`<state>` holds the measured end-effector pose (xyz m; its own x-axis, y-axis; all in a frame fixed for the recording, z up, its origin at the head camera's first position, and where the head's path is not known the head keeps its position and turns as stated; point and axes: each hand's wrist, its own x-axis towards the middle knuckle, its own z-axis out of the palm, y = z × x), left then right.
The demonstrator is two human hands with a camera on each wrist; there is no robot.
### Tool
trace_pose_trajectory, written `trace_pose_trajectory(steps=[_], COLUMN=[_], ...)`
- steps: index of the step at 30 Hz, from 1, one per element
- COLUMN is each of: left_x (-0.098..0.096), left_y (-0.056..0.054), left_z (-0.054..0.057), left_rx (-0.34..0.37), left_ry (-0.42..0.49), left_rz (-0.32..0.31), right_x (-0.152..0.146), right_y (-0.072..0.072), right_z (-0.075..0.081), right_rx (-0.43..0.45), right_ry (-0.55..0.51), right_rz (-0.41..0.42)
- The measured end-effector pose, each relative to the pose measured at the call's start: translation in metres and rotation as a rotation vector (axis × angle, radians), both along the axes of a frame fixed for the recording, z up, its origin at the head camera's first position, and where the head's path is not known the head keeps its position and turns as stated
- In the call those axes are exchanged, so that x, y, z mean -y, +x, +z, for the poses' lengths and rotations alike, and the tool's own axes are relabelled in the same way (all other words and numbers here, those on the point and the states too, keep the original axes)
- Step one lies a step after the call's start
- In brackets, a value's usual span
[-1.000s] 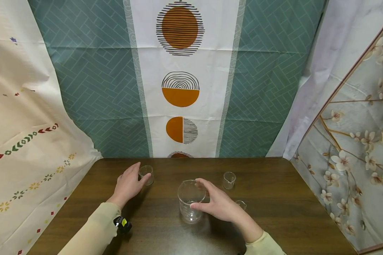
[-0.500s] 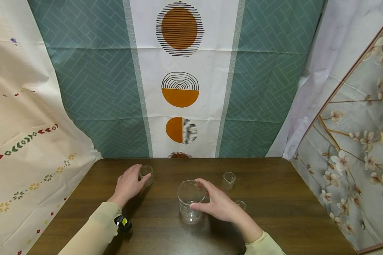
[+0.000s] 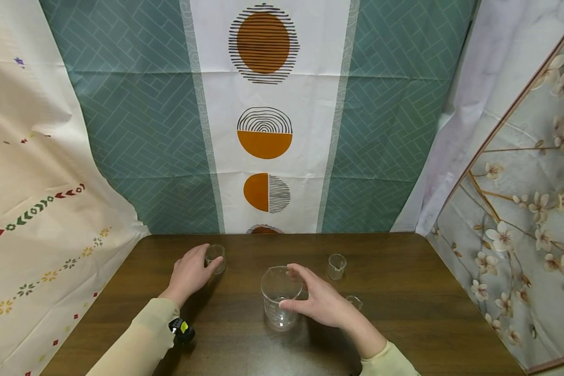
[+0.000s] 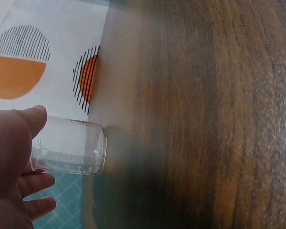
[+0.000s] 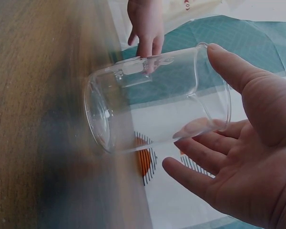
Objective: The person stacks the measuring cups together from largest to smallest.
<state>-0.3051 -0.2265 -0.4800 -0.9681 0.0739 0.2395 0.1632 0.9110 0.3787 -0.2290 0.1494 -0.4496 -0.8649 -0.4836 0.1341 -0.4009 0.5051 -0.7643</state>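
A large clear glass beaker (image 3: 278, 313) stands upright on the table in the middle of the head view. My right hand (image 3: 320, 297) grips it near the rim, thumb on the near side and fingers on the far side. The right wrist view shows the large beaker (image 5: 157, 98) with its spout and white markings, the thumb (image 5: 236, 69) right at the rim. Farther back on the left, my left hand (image 3: 190, 271) holds a smaller beaker (image 3: 220, 252) between thumb and fingers. Its graduated wall shows in the left wrist view, where the small beaker (image 4: 71, 145) has its base by the tabletop.
Another small beaker (image 3: 337, 266) stands at the back right of the brown wooden table (image 3: 404, 292). Behind my right wrist a still smaller glass vessel (image 3: 355, 301) is partly hidden. A patterned curtain (image 3: 272, 99) hangs along the table's back edge, with fabric on both sides.
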Motion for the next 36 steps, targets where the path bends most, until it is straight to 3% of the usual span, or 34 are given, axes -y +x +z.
trace_pose_trajectory(steps=[36], left_x=[-0.0024], left_y=[0.0006], left_z=[0.0000], left_rx=[0.001], left_ry=[0.012], left_rz=[0.000], right_x=[-0.0014], right_y=[-0.0001], right_z=[-0.0023], right_rx=[-0.008], right_ry=[-0.003], right_rz=[0.000])
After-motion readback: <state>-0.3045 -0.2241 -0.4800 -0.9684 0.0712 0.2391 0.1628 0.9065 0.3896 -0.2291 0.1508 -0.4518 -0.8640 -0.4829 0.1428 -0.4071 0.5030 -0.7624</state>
